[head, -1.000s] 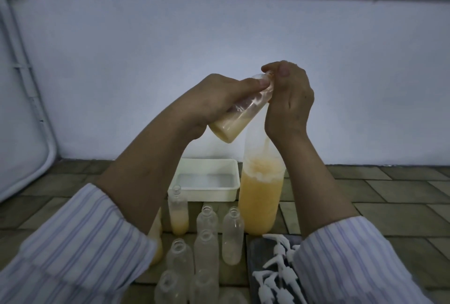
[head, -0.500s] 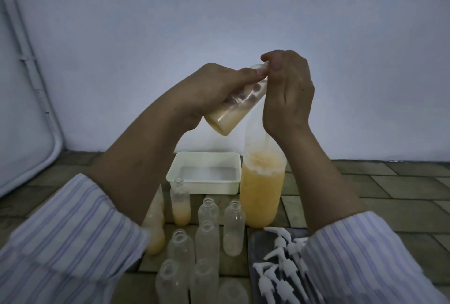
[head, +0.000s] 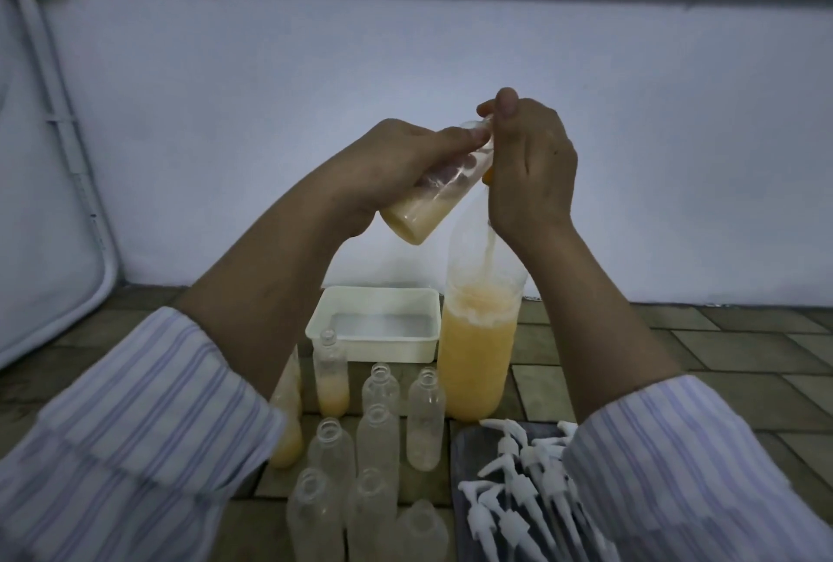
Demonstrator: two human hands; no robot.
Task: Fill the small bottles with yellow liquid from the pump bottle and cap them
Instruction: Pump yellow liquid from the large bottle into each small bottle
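Above the tall clear pump bottle of yellow liquid, the left hand grips a tilted, part-filled small clear bottle; the right hand presses the hidden pump. Filling is underway; next comes capping with a white pump cap.

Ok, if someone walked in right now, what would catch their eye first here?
First, the two raised hands in the middle: the left hand grips a tilted small bottle part full of yellow liquid, its neck up against the right hand. Below stands the tall pump bottle of yellow liquid on the tiled floor, empty bottles clustered in front. White pump caps lie heaped at lower right.
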